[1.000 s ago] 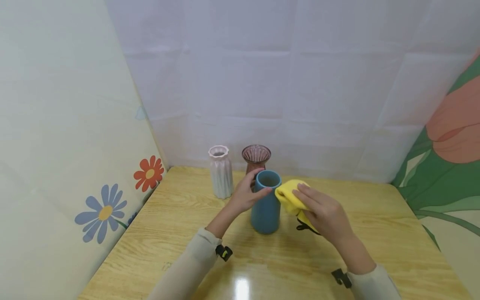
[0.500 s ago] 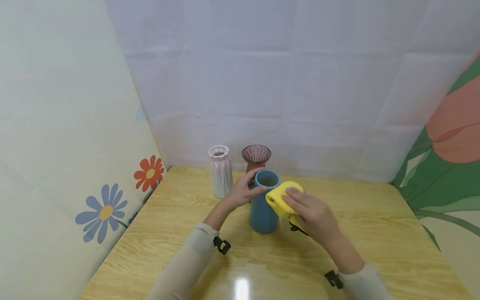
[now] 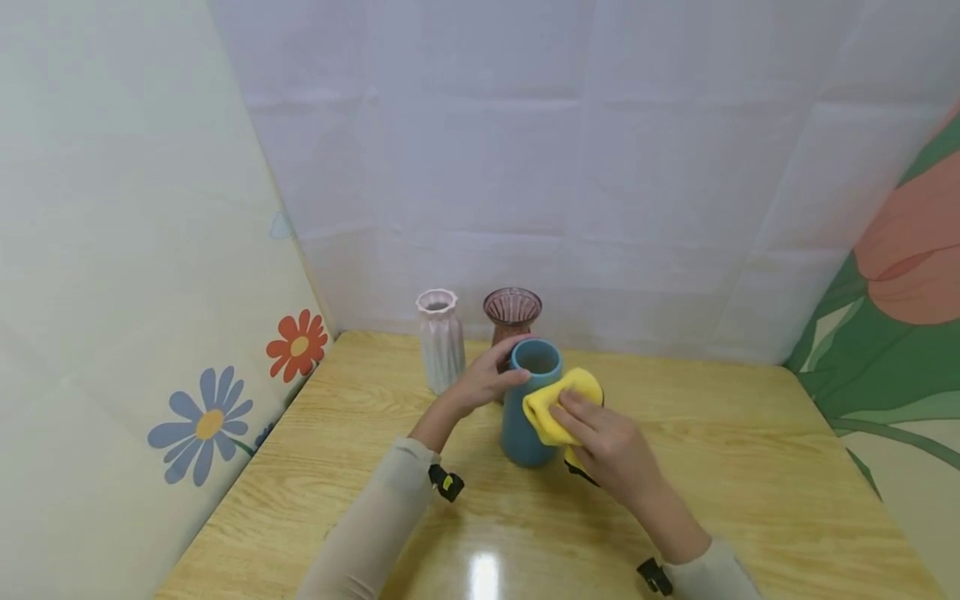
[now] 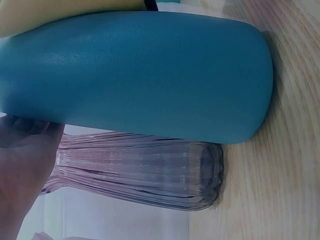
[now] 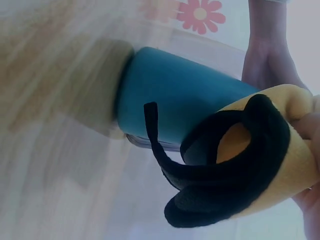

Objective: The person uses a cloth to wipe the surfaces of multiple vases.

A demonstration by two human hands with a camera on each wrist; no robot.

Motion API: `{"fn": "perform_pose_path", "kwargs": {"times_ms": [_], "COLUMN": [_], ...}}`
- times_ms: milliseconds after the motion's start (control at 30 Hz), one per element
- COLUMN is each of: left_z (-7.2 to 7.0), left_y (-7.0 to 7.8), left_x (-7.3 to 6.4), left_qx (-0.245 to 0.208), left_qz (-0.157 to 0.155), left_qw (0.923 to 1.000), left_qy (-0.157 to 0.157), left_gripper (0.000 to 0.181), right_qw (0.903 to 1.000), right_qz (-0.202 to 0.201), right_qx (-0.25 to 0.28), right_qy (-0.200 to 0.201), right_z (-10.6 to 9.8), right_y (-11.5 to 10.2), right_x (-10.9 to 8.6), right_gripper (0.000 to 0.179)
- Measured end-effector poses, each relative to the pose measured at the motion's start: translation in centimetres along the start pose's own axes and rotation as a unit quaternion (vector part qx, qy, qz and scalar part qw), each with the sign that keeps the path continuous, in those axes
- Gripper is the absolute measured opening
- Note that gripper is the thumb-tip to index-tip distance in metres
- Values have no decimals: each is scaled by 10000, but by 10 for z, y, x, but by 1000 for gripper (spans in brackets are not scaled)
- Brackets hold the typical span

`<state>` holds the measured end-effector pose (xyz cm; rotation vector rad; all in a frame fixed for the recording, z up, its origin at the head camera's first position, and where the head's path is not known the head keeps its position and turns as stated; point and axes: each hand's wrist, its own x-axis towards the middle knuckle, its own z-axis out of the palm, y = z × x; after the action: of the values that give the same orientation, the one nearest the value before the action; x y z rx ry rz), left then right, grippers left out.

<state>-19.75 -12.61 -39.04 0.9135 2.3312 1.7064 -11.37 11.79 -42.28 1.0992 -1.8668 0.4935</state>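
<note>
A tall blue vase [image 3: 525, 425] stands upright on the wooden table. My left hand [image 3: 486, 382] grips it near the rim from the left, thumb on the near side and fingers behind. My right hand [image 3: 609, 446] holds a folded yellow cloth [image 3: 551, 412] against the vase's front right side, below the rim. In the right wrist view the cloth's black edging and loop [image 5: 215, 175] hang in front of the blue vase [image 5: 165, 95]. Just behind stands a purple ribbed glass vase [image 4: 135, 167], its flared top [image 3: 512, 307] showing past my left fingers.
A white pleated vase [image 3: 442, 350] with a wavy rim stands at the back left, beside my left hand. The wooden table [image 3: 720, 450] meets a white cloth backdrop [image 3: 637, 208] behind the vases. Flower-printed panels [image 3: 210, 425] close off both sides.
My right hand has moved left and slightly down, bringing the yellow cloth from the vase's right edge across its front. The left hand keeps its grip, and the vase stays nearly in place.
</note>
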Motion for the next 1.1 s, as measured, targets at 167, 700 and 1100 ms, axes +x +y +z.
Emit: {"fn": "perform_pose_path", "kwargs": {"times_ms": [167,700,1100], "left_z": [-1,-8,-10], "left_y": [0,-1,-4], "left_x": [0,3,3], "left_qx": [-124,-213,-189], "left_qz": [-11,203,174], "left_qw": [9999,9984,9980], "left_qy": [-76,-493,-576], "left_gripper": [60,67,96], "right_qw": [9996,9964,9961], "right_qz": [115,365,328], "right_qx": [41,235,199], "right_qy": [-272,-725,-792], "right_z": [2,8,13], "right_y": [-5,-19,-23], "right_x": [-7,-23,-31], "right_gripper": [30,56,53]}}
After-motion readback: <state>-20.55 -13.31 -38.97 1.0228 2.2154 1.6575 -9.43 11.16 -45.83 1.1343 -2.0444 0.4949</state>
